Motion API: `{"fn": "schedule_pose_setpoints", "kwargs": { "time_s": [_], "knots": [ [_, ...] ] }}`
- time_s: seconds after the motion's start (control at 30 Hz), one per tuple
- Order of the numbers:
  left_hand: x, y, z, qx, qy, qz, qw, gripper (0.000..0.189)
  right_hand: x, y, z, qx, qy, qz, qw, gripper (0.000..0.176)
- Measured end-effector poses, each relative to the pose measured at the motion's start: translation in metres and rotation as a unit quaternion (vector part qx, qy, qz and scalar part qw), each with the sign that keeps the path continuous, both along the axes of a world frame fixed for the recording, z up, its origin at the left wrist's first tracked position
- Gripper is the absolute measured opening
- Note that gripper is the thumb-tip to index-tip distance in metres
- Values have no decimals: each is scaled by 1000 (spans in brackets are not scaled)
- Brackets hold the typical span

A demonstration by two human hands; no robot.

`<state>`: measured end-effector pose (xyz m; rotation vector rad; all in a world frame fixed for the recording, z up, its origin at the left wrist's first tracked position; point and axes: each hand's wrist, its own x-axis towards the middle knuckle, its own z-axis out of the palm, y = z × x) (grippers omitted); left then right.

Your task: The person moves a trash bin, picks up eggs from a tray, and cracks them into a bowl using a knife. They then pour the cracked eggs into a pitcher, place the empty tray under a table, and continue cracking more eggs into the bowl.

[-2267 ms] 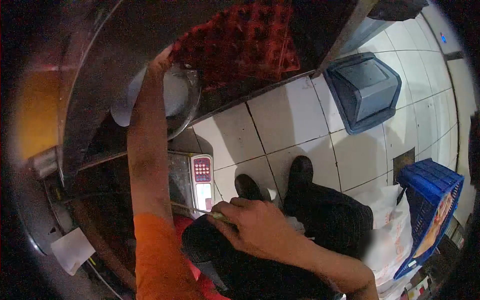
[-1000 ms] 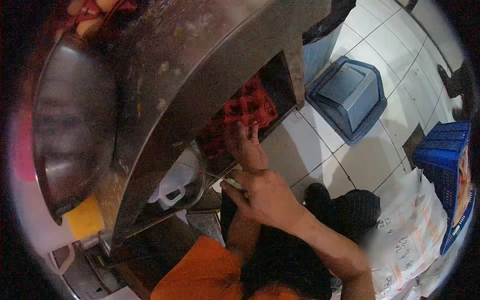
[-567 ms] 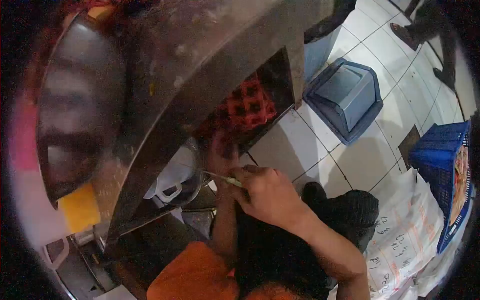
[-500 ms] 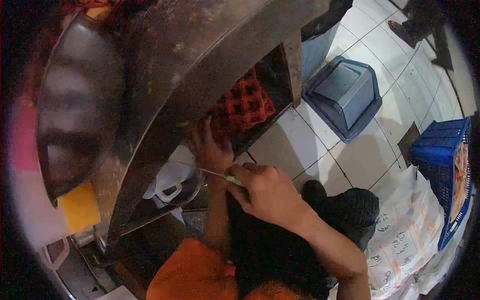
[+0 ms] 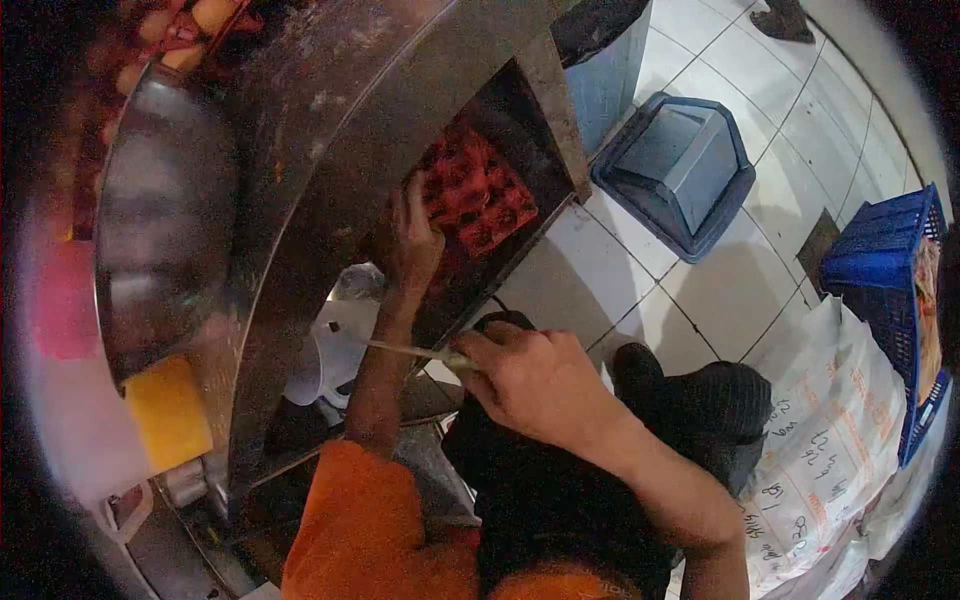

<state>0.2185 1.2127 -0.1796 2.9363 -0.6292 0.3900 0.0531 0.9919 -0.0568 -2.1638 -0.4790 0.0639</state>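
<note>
My right hand is wrapped round the pale green handle of a knife, whose thin blade points left across my left forearm in this view. Under the metal counter, my left hand reaches in with its fingers stretched out, right at the left edge of a red egg tray. The tray's cups face up, and its far side lies in shadow. Below my left forearm, a white plastic container with a handle stands partly hidden by the counter edge.
The metal counter overhangs the shelf. A grey-blue swing lid lies on the tiled floor. At the right stand a blue crate and white sacks with writing. A yellow block is at the left. A person's foot shows at the top right.
My left hand has moved up and deeper under the counter, along the red tray's edge. The knife stays in my right hand. The whole view has shifted slightly.
</note>
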Motion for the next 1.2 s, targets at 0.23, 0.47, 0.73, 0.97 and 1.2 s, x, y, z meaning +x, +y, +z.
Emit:
{"fn": "schedule_pose_setpoints", "kwargs": {
  "time_s": [0.23,0.47,0.73,0.97,1.2],
  "knots": [
    [-37,-59,32,105,44,140,984,87,1,-9,6,-13,-23,-31,999,20],
    [-30,-55,-2,39,148,84,985,109,-3,-15,4,-26,-17,-40,999,23],
    [-19,-6,-15,48,180,14,982,109,-3,-20,0,-43,-26,-33,998,23],
    [-3,-10,-3,-15,162,24,986,97,-4,-15,1,-53,-54,-32,997,17],
    [3,1,38,-56,98,35,993,88,-8,-18,1,-33,-94,-49,994,13]
  ]
}}
